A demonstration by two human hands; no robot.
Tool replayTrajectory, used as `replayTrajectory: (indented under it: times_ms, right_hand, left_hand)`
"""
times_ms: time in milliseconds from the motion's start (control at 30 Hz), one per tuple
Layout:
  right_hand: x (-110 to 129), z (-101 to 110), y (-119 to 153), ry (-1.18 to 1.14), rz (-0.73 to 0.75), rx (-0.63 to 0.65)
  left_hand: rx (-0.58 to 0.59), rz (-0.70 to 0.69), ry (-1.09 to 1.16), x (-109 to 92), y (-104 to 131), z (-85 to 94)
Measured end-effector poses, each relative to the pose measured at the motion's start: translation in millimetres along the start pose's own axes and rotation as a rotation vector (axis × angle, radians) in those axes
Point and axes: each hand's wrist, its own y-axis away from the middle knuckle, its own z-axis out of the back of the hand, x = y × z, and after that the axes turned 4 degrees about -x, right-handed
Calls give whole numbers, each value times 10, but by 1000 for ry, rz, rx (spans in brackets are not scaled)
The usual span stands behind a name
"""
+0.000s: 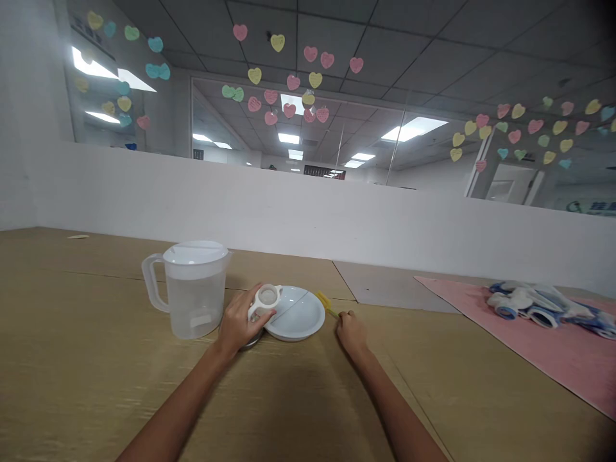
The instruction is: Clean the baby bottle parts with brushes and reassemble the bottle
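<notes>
My left hand (239,323) is closed around a small white tea strainer (267,296), with a round mesh-like middle and a looped handle. It is held tilted at the left rim of a white bowl (303,327). Below that hand a dark round object (253,340) shows only in part; its kind is hidden. To the right of the bowl my right hand (351,332) grips the thin green handle of a small yellow-headed brush (324,300). The brush head lies close to the bowl's right rim. A translucent lidded pitcher (195,301) stands left of my left hand, its handle facing left.
A pink mat (524,343) covers the table's right side, with a crumpled white and blue bundle (539,305) on it. A grey sheet (385,289) lies behind. At the back rises a white wall (289,212) under glass with heart-shaped notes.
</notes>
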Motion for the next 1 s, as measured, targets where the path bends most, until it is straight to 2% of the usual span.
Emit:
replayTrajectory:
  times_ms: [67,133,300,433,567,667,733,800,900,933,1000]
  right_hand:
    - [22,-17,11,-1,36,29]
    - [45,-26,22,2,58,48]
    - [68,-37,41,20,88,69]
    - [85,-23,49,36,101,71]
    - [121,1,64,33,120,58]
    - [140,3,77,23,108,48]
    - [140,6,84,12,98,36]
    - [133,25,89,3,86,19]
    - [126,93,84,-69,57,-79]
    - [134,125,77,-121,55,-134]
    - [180,200,49,-234,80,-227]
  left_hand:
    - [-53,134,93,-108,41,-11]
    - [-63,167,176,-263,86,-21]
    - [65,-53,283,-625,195,-85]
    - [142,-162,272,-656,260,-188]
    - [201,-165,235,-570,279,-229]
    - [256,-183,276,-485,265,-189]
    - [249,-152,312,-380,239,-144]
    - [182,-13,286,-215,200,-101]
    - [113,328,71,108,139,-63]
    - [158,412,-23,212,127,-60]
    - [390,485,-204,377,124,-69]
